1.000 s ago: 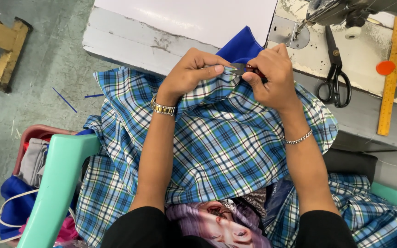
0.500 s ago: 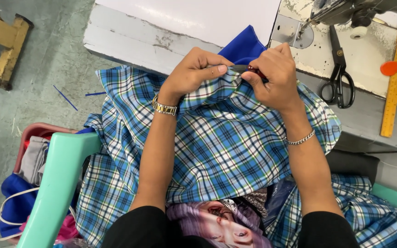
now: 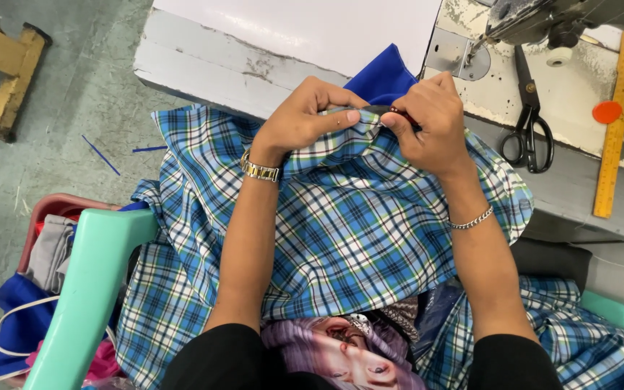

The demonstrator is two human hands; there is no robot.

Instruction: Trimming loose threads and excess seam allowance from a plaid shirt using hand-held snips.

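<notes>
A blue plaid cloth [image 3: 355, 231] lies over my lap and up against the table edge. My left hand [image 3: 305, 119] pinches the cloth's upper edge, a gold watch on the wrist. My right hand [image 3: 431, 123] grips the same edge close beside it, and a small dark tool shows between its fingers; what kind I cannot tell. A solid blue cloth [image 3: 380, 79] peeks out behind both hands. A silver bracelet sits on my right wrist.
A worn white table [image 3: 204, 61] holds a white sheet [image 3: 305, 25], black scissors [image 3: 529, 123], a yellow ruler [image 3: 615, 123], an orange disc [image 3: 607, 112] and a sewing machine [image 3: 557, 22]. A green plastic chair arm [image 3: 88, 289] and a basket of clothes [image 3: 37, 274] stand at left.
My hands have barely moved; both still hold the cloth's upper edge, the fingers shifting slightly along it.
</notes>
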